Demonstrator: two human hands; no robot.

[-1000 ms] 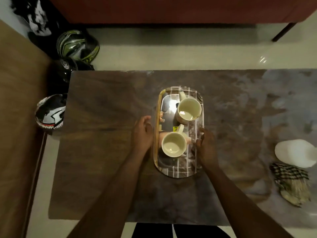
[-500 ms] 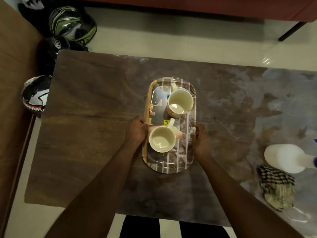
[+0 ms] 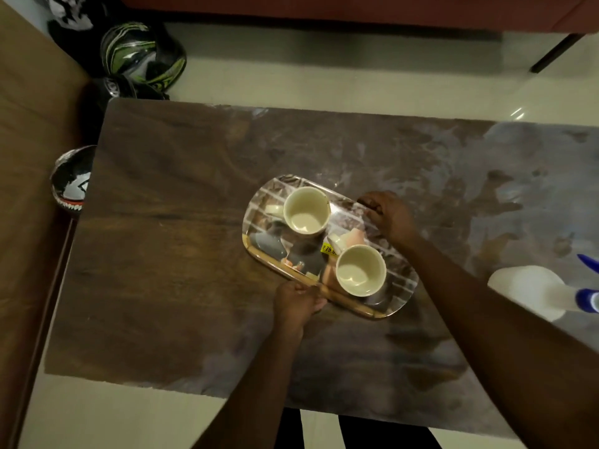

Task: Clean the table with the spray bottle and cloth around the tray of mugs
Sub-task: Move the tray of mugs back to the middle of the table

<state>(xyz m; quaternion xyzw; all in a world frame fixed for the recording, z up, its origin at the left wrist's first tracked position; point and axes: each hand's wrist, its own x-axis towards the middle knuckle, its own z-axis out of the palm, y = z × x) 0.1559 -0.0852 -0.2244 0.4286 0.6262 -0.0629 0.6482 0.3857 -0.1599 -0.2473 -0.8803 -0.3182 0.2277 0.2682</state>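
Turned askew since before, oval mirrored metal tray [image 3: 402, 288] gripped by left hand [image 3: 296, 303] and right hand [image 3: 389, 215], white spray bottle [image 3: 531, 291] cut off right

The tray [image 3: 402, 286] lies near the middle of the table [image 3: 168, 254], set at a slant; two mugs [image 3: 307, 210] [image 3: 360, 270] stand on it, one toward its far left end, the other toward its near right end. The left hand [image 3: 296, 303] grips the tray's near edge; the right hand [image 3: 387, 215] grips its far edge. The spray bottle [image 3: 534, 291] lies on the table well to the right of the tray; helmets [image 3: 142, 55] sit on the floor beyond the table's far left corner.
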